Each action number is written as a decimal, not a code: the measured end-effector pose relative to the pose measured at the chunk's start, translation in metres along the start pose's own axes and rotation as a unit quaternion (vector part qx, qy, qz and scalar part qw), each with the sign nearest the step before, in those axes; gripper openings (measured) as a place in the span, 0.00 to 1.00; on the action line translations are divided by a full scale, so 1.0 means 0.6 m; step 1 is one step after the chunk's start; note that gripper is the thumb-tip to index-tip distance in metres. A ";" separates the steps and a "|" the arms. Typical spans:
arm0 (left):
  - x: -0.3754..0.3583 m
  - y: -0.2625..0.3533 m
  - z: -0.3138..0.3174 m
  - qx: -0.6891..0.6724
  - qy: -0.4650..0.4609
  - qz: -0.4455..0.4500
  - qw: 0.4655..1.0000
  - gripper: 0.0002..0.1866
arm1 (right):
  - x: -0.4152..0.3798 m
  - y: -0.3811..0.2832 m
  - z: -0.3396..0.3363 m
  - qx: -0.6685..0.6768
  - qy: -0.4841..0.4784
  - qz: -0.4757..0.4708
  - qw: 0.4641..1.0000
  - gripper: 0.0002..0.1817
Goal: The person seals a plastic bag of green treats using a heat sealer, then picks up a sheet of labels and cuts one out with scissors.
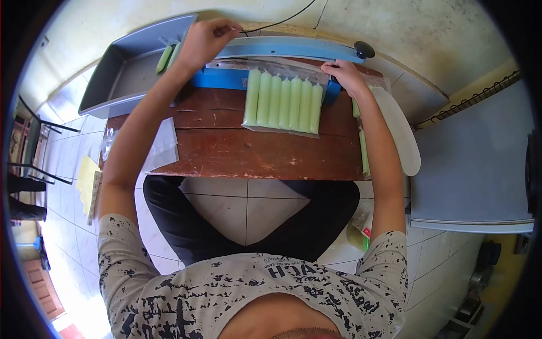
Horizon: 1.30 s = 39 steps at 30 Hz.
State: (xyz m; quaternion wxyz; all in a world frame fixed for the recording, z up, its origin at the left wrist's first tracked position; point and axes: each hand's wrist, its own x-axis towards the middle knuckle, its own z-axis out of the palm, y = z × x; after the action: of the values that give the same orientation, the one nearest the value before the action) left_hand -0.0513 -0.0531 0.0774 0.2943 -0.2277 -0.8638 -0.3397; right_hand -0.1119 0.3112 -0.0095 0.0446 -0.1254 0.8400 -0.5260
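1. Head view, left hand (204, 44): raised at the far left of the table (254, 155), fingers bent inward, at the left end of the blue lever arm (282, 50). Whether anything is gripped between the fingers cannot be told.

2. Head view, right hand (344, 74): thumb and fingers pinched together on the upper right corner of the clear plastic bag (283, 104).

3. The bag lies to the left of the right hand and extends from it toward the person. Inside are seven pale green sticks (275, 101), side by side in one row, lengthwise away from the person. Its upper edge overlaps the blue base (223, 80), which runs between the two hands.

4. The lever arm spans beyond the bag; its black knob (364, 50) is just beyond the right hand.

5. Left of the left hand: a grey tray (110, 87), with more green sticks (164, 59) at its end nearest that hand.

6. Nearer the person than the left hand, beside the forearm: a white sheet (165, 148) at the table's left side.

7. To the right of the right hand, and nearer the person: a long white oval object (400, 130), partly covered by the forearm.

8. Just beyond the left hand: a thin black cable (285, 22) against the wall.
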 end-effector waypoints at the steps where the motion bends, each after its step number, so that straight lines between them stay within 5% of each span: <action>1: 0.023 -0.023 0.003 -0.013 -0.049 0.004 0.999 0.09 | 0.000 0.002 0.001 -0.003 0.005 -0.005 1.000 0.11; 3: 0.060 -0.061 0.008 -0.026 -0.097 0.010 0.995 0.09 | -0.003 0.005 0.003 -0.007 0.012 -0.011 1.000 0.11; 6: 0.104 -0.086 0.023 -0.083 -0.319 -0.040 0.943 0.11 | -0.003 0.010 0.004 -0.006 0.022 -0.013 1.000 0.13; 10: 0.135 -0.099 0.047 -0.068 -0.368 -0.109 0.921 0.11 | -0.011 0.007 0.009 -0.030 0.044 -0.057 0.997 0.15; 15: 0.156 -0.110 0.071 -0.051 -0.449 -0.027 0.891 0.11 | -0.011 0.007 0.004 0.006 0.015 -0.029 0.999 0.20; 17: 0.164 -0.087 0.066 -0.064 -0.504 -0.104 0.855 0.11 | -0.006 0.019 0.000 -0.023 0.017 -0.030 0.999 0.21; 25: 0.183 -0.129 0.106 -0.222 -0.605 -0.162 0.747 0.14 | -0.016 0.000 0.006 0.002 0.055 0.036 0.998 0.20; 39: 0.194 -0.134 0.123 -0.132 -0.658 -0.115 0.733 0.16 | -0.016 -0.025 0.001 0.023 0.022 0.076 0.997 0.24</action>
State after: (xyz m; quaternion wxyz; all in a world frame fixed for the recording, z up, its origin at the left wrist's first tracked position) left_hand -0.2093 -0.0310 0.0741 -0.4216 -0.3296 -0.8078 -0.2471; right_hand -0.1001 0.3068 0.0028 0.0688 -0.0482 0.8355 -0.5430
